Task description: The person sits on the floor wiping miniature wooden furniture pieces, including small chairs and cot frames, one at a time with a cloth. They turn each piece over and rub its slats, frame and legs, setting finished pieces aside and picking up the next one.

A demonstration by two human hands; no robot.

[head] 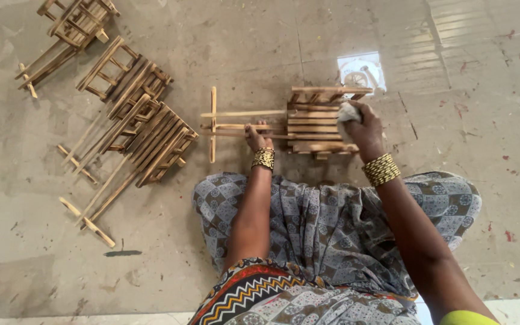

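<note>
left hand: grip pressed down on the long handles of the small slatted wooden cart, fingers over the sticks.
right hand: grip closed around a grey-white cloth wad on the cart's slats.
cart: on the grey concrete floor, in front of the person's knees.
left side: a row of similar slatted wooden carts.

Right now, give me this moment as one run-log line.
left hand: pressing on wooden cart's handle sticks | right hand: holding pale cloth wad against slatted cart body | finished carts: on floor, person's left
</note>
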